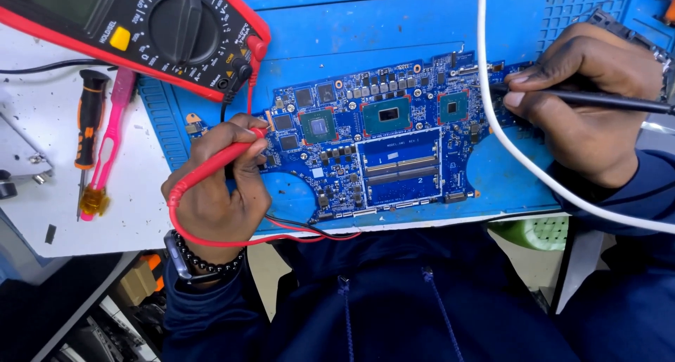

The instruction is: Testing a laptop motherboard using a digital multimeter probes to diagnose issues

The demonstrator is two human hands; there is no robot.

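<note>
While left hand (214, 193) pinches red probe (211, 166) on circuit board (380, 147), right hand (583, 98) fingers grip black probe (605, 100).

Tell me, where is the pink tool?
In the head view, the pink tool lies at the left on the white tabletop, right beside the orange-and-black screwdriver, below the red multimeter and left of the blue mat.

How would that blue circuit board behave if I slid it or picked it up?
The circuit board looks thin and flat, so probably light and stiff. Lying on the blue mat, it likely grips rather than skids. Its exposed chips suggest it is fragile, so lift by the edges.
</note>
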